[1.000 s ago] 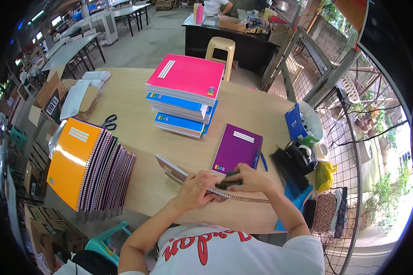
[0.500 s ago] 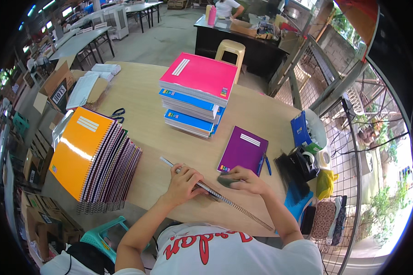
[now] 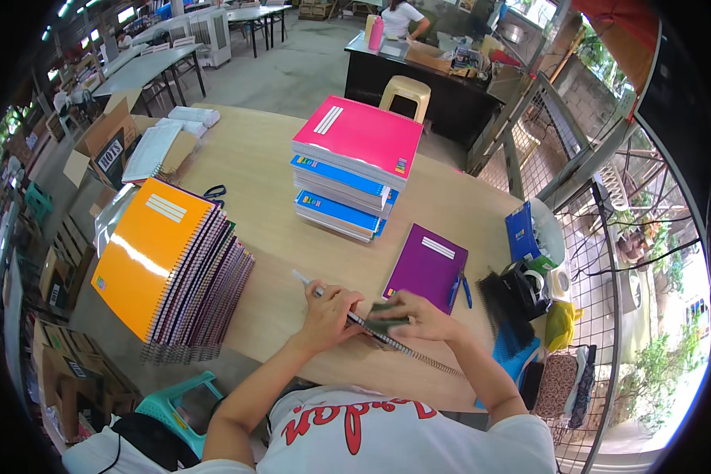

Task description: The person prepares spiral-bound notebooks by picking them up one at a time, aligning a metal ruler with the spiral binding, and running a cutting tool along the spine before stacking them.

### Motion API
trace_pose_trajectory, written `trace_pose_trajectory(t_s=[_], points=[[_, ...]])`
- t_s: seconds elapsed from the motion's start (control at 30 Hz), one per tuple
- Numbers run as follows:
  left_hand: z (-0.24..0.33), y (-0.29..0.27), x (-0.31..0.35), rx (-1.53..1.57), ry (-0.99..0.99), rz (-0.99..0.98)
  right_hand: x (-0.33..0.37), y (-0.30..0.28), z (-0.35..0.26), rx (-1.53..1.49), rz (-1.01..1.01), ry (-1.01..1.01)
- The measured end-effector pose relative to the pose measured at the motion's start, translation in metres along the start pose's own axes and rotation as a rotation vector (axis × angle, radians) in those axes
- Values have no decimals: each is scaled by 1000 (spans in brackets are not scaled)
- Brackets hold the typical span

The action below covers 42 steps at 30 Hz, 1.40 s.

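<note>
A thin notebook point(image 3: 355, 319) stands on edge in front of me, seen mostly from above as a narrow strip. My left hand point(image 3: 329, 320) is closed around it. From its near right end a loose wire coil point(image 3: 426, 361) trails down to the right. My right hand point(image 3: 423, 316) pinches a dark green, pad-like piece point(image 3: 387, 314) against the coil beside the notebook; its kind is unclear and partly blurred. Just beyond that hand lies a purple notebook point(image 3: 425, 265), with blue-handled pliers point(image 3: 466, 292) at its right edge.
Spiral notebooks with an orange cover point(image 3: 146, 245) on top are piled at the left, near scissors point(image 3: 214, 192). A stack topped by a pink notebook point(image 3: 359, 136) rises at the back. Black coils point(image 3: 502, 304), tape point(image 3: 559, 282) and a yellow bag point(image 3: 561, 325) crowd the right edge.
My right hand, with the green piece, has moved slightly left along the coil toward my left hand. Less coil shows past the notebook. The whole view has shifted slightly.
</note>
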<state>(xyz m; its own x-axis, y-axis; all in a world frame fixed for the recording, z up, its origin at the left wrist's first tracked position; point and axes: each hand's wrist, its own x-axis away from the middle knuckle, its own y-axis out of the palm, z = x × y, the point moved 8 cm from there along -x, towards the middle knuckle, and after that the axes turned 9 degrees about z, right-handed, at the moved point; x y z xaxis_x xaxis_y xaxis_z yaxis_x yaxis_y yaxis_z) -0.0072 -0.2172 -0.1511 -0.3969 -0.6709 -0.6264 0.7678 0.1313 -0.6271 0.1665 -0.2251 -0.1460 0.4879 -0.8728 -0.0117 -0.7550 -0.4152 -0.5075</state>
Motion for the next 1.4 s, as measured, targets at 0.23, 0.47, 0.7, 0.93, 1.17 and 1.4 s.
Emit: trace_pose_trajectory(t_s=[0.23,0.47,0.7,0.93,1.17,1.4], points=[[-70,-47,1,148,-211,407,-12,3,-8,226,-19,37],[-81,-30,-5,311,-272,248,-21,-1,1,110,117,33],[-84,-25,-5,322,-227,216,-36,8,2,263,86,3],[-85,-26,-5,334,-218,218,-55,-2,7,376,170,91],[-92,-17,4,409,-303,188,-68,5,11,159,130,109],[-99,-8,9,425,-325,189,-81,14,8,12,61,130]])
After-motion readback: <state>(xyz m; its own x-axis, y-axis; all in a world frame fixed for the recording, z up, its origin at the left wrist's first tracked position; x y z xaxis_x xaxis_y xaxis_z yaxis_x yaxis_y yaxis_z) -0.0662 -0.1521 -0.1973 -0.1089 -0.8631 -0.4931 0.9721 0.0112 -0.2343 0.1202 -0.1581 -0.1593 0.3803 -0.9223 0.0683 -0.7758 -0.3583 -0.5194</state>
